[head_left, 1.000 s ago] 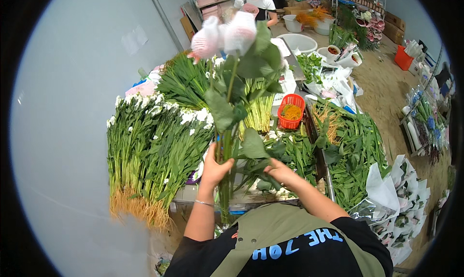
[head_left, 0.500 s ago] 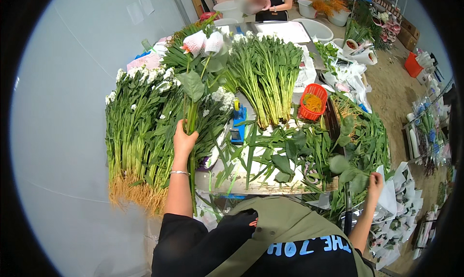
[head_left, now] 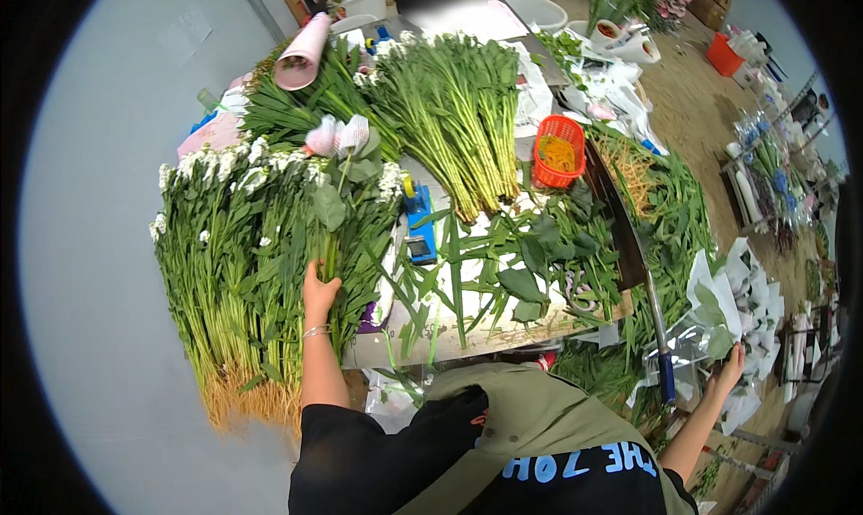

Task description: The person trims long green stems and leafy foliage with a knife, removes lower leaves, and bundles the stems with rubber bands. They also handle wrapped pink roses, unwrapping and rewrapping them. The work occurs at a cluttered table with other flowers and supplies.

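Note:
My left hand (head_left: 321, 292) is closed round the green stems of a few long flowers. Their heads (head_left: 340, 137) are covered in pinkish-white foam netting, with broad leaves below. Beside that hand lies a thick row of white-flowered stems (head_left: 243, 245), roots still on at their lower ends. Out to the right, beyond the table edge, my right hand (head_left: 730, 364) grips a sprig of broad green leaves (head_left: 712, 310). The sprig is in front of white paper-wrapped bouquets (head_left: 760, 313). Its fingertips are partly hidden.
A long hinged cutting blade (head_left: 622, 214) with a blue handle (head_left: 666, 377) projects past the table's front right. A blue tape dispenser (head_left: 420, 223), a red basket (head_left: 559, 153) of rubber bands, trimmed white flower stems (head_left: 467, 124) and loose leaves (head_left: 521, 284) cover the table (head_left: 467, 344). A co-worker stands at the far side.
My left hand has lowered the netted flowers toward the white-flowered row. My right hand has carried the leafy sprig outward to the right, off the table. The view has shifted; a pink paper cone now shows.

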A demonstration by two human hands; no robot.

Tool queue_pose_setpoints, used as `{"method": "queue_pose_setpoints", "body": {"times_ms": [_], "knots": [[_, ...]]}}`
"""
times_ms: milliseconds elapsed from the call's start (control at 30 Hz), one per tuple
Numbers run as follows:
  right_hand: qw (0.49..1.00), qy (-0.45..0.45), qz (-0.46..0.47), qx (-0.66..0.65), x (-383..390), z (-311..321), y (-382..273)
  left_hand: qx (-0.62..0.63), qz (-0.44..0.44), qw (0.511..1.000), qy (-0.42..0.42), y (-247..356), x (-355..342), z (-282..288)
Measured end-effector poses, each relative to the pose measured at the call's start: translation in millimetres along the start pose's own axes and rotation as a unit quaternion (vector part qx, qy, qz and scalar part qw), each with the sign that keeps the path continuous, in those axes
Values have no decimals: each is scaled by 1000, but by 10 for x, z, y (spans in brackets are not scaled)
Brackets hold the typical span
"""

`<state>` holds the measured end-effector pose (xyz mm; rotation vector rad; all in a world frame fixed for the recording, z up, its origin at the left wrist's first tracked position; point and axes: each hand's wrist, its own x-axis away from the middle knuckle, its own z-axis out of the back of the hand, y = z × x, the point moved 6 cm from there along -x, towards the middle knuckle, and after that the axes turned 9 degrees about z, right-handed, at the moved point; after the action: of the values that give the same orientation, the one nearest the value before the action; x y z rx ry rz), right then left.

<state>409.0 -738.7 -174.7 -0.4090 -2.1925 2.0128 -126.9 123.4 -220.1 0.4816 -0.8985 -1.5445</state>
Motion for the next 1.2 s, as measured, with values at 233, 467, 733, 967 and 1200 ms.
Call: {"method": "queue_pose_setpoints", "body": {"times_ms": [233, 467, 733, 967, 1200], "knots": [[990, 12, 2, 139, 78, -168, -145, 98, -43, 994, 16, 1109, 513, 217], [993, -60, -35, 100, -528, -67, 428, 132, -60, 988, -59, 1822, 1029, -368], [980, -110, -168, 9, -236, -83, 713, 74, -91, 991, -56, 2067, 1072, -1751], [972, -127, -198, -4, 135, -100, 1157, 37, -89, 995, -35, 2104, 923, -2425], [950, -231, -175, 113, 233, 10, 1353, 43, -23, 989, -140, 2116, 511, -2571]]}}
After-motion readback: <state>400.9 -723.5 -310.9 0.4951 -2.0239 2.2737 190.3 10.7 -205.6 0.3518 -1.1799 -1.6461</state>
